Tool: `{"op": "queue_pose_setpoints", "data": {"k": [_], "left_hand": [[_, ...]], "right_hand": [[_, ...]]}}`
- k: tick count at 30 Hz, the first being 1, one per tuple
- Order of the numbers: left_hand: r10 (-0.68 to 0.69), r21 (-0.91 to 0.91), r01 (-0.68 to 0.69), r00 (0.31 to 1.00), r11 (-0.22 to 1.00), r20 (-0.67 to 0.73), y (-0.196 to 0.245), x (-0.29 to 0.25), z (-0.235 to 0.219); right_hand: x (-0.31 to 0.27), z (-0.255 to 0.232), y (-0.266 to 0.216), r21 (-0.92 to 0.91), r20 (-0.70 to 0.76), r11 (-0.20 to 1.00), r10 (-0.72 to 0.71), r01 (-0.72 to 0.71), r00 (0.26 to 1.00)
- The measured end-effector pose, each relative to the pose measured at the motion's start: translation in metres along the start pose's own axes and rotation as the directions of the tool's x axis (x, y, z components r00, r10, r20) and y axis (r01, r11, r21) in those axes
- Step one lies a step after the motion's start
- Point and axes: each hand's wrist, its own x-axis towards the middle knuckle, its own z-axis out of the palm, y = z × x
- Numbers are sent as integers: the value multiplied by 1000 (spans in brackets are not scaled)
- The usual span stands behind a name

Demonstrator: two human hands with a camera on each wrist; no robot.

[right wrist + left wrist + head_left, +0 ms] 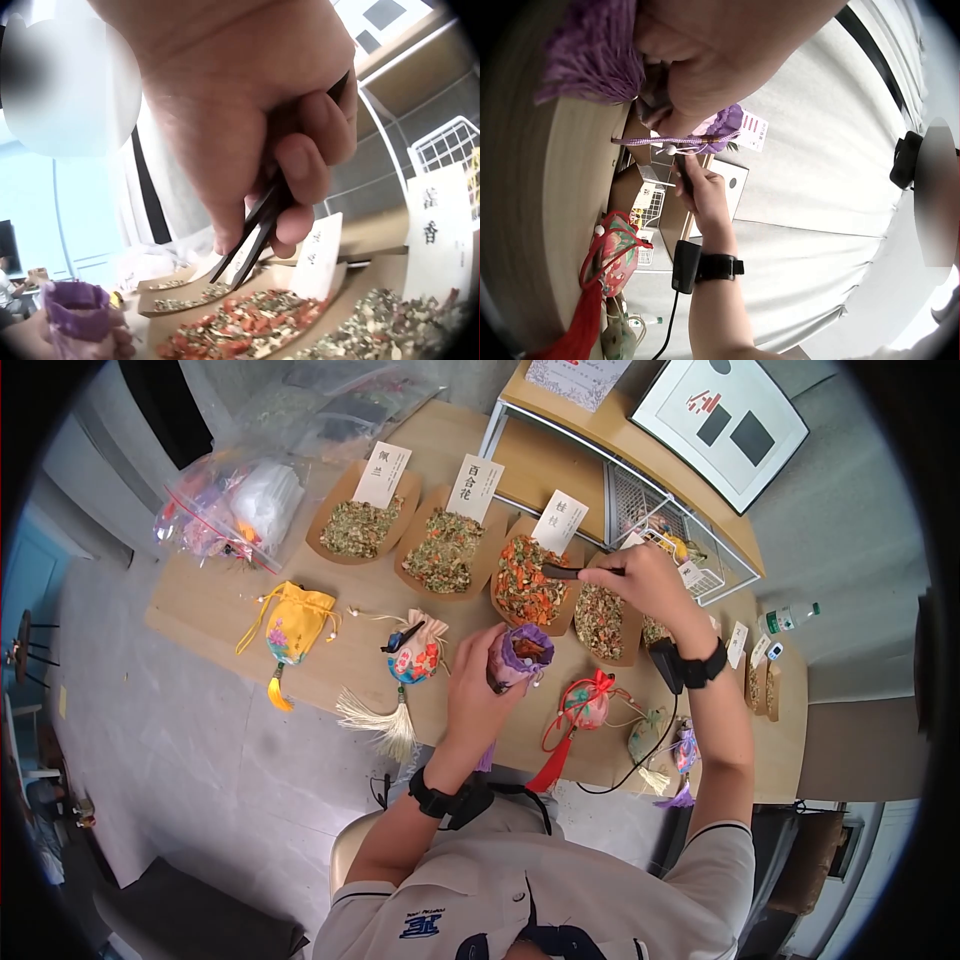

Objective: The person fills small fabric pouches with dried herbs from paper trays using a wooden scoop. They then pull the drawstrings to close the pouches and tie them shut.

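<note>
My left hand (474,688) grips a small purple drawstring pouch (508,669) upright, its ruffled mouth open and reddish-brown bits showing inside. A purple tassel (592,52) hangs from it, large in the left wrist view. My right hand (652,582) holds dark tweezers (262,225) with fingers curled round them. Their two tips stand slightly apart over a paper tray of orange and green dried herbs (532,588), with nothing visible between them. In the right wrist view the pouch's purple rim (75,311) appears at lower left.
More herb trays with upright label cards (474,487) line the table (200,595). Finished-looking pouches, one yellow (295,622), one cream (413,650) and one red-corded (585,705), lie along the near edge. Plastic bags (235,505) sit back left; a wooden shelf (650,445) stands behind.
</note>
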Motion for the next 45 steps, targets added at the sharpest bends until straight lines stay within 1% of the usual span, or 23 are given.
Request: {"op": "queue_pose_setpoints", "data": {"k": [1,3,5,7,10,13,16,19,22,25,28,31,34,40,45], "left_hand": [[5,1,-5,1000,1000,-1,0,0,-1],[-16,-5,16,1000,1000,6,3,0,-2],[-29,-9,29,1000,1000,3,4,1,-2],[-33,-12,33,999,999,-9,2,0,-1],[-39,-16,39,999,999,-6,4,1,-1],[-37,-15,37,999,999,-8,5,0,-1],[-42,-24,42,999,999,-4,5,1,0],[-37,-11,37,999,999,0,4,1,-1],[-40,-14,40,999,999,-1,6,1,-1],[-43,-21,43,999,999,2,5,1,0],[-41,-25,41,999,999,3,4,1,0],[-38,-8,38,999,999,5,4,1,-1],[-45,-9,45,999,999,12,4,1,-1],[-48,-7,48,999,999,13,4,1,-1],[-44,-6,44,999,999,16,4,1,-1]], "right_hand": [[5,9,11,52,11,998,28,-29,1000],[12,27,30,45,8,996,70,-71,997],[15,38,35,67,8,994,89,-89,996],[17,43,34,115,10,990,85,-86,996],[16,39,23,115,65,991,67,-74,996],[17,42,23,110,101,993,34,-45,994],[13,39,13,66,104,998,2,-9,995],[9,46,11,11,29,999,-36,35,999],[5,52,9,4,-77,998,-61,61,995],[7,43,-1,-36,24,999,15,-15,1000],[13,45,-2,-45,68,995,88,-85,994],[17,50,0,10,73,995,102,-103,992],[21,50,-3,18,84,993,115,-117,990],[20,56,-10,63,-17,998,22,-21,1000],[21,62,-7,74,-20,997,20,-19,1000]]}}
